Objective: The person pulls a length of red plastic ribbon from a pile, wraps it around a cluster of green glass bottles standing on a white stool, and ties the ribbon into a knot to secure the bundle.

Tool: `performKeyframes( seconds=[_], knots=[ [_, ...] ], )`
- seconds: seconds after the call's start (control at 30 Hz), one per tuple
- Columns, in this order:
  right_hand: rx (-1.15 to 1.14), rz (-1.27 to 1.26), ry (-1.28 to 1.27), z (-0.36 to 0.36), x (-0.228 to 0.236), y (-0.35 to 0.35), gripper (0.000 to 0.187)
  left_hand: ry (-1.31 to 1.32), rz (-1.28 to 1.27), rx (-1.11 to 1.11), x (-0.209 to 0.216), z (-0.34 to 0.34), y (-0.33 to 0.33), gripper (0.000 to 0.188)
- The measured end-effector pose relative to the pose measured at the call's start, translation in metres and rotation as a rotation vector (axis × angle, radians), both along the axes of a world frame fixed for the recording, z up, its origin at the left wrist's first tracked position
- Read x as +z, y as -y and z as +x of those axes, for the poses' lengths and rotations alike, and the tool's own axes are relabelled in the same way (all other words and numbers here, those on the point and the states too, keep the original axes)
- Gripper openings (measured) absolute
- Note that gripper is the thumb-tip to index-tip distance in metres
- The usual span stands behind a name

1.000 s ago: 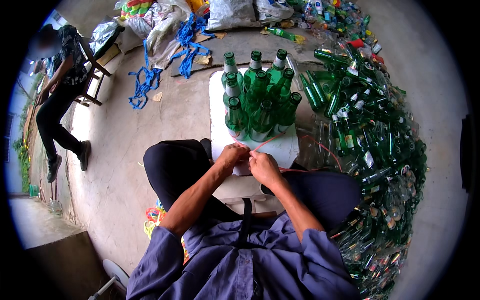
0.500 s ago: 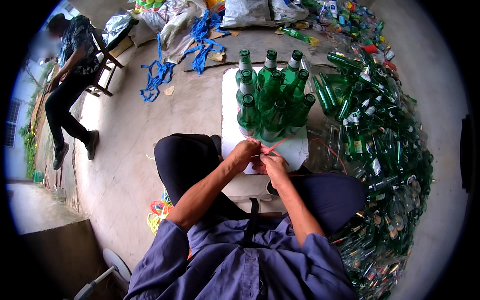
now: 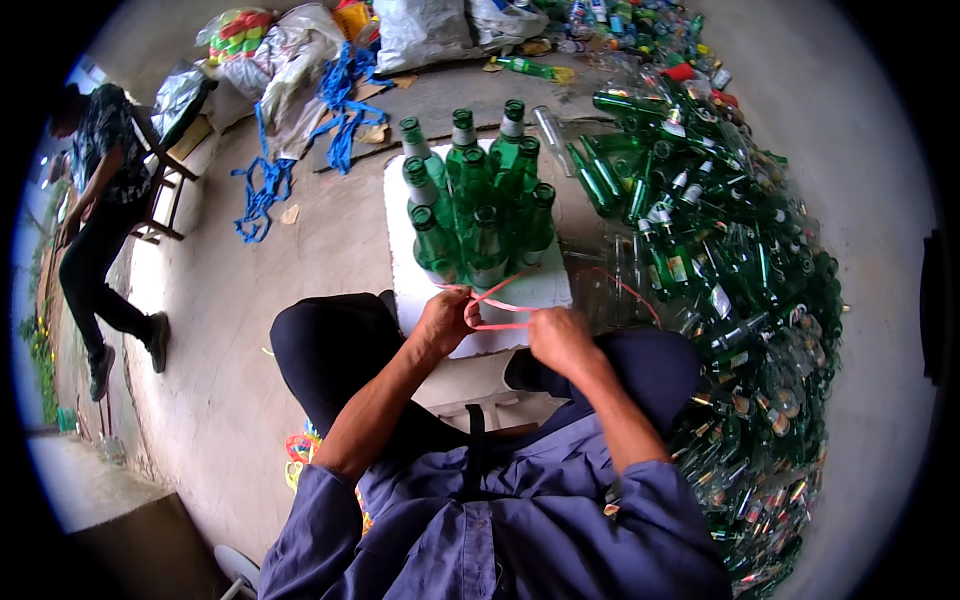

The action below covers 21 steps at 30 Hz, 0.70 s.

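Observation:
Several green glass bottles (image 3: 476,190) stand upright in a tight cluster on a white board (image 3: 408,262) in front of me. A pink strap (image 3: 500,327) runs from the near side of the cluster to my hands and stretches between them in a loop. My left hand (image 3: 447,318) is closed on the strap just below the nearest bottles. Farther right, my right hand (image 3: 562,338) pinches the other end of the loop; its fingers are partly turned from view. Part of the strap trails off to the right over clear bottles.
A large heap of loose bottles (image 3: 740,330) fills the right side. Blue straps (image 3: 262,195) lie on the floor at the far left, near stuffed sacks (image 3: 425,35). A person (image 3: 105,160) sits on a wooden chair (image 3: 170,175) at the left. Colourful cord (image 3: 300,450) lies beside my left knee.
My hands have moved apart, the right one drawing to the right, so the pink strap is now pulled out between them. The view has shifted, too.

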State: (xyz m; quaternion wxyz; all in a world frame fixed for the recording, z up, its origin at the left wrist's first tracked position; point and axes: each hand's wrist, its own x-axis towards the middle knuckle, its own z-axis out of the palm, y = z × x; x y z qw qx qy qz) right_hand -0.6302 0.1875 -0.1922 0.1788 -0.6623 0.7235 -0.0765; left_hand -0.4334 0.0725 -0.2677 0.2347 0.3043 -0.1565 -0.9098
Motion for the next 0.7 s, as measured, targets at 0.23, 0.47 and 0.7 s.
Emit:
performKeyframes(
  seconds=[0.23,0.47,0.7],
  knots=[
    [0.052,-0.054,-0.328,-0.118,0.05,0.008,0.013,0.065,0.029,0.005,0.012,-0.005,-0.003,0.015],
    [-0.209,0.042,-0.424,-0.235,0.039,-0.025,0.013,0.083,0.022,0.025,0.018,-0.005,-0.004,0.02],
    [-0.669,0.09,-0.15,-0.298,-0.036,-0.122,0.019,0.032,0.073,0.057,0.008,-0.008,0.0,0.015]
  ],
)
